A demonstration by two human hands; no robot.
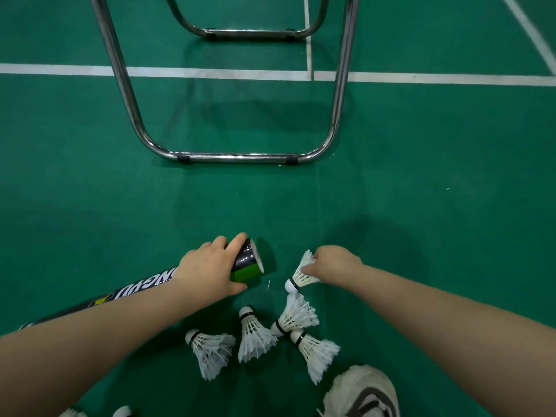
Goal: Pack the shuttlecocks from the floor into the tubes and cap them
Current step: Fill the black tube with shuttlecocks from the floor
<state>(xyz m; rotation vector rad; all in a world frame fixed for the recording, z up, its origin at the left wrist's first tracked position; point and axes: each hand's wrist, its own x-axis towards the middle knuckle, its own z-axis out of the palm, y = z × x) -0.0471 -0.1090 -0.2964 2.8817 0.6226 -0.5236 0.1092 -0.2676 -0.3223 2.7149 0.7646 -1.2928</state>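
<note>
On green floor (421, 206), left fingers (237, 240) grip tube (249, 257); right fingers (310, 269) apparently pinch shuttlecock (301, 276).

Seven shuttlecocks (301, 275) (296, 317) (254, 335) (210, 350) (316, 353) (70, 413) (122, 411) (two cut off), one tube (141, 287).

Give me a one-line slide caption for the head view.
Left hand grips the tube, right hand pinches a shuttlecock by its feathers; other shuttlecocks lie on the floor.

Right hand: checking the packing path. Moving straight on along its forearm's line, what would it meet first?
The right hand, pinching a white feather shuttlecock, would probably meet the open mouth of the black green-banded tube that the left hand grips; depth is unclear.
</note>
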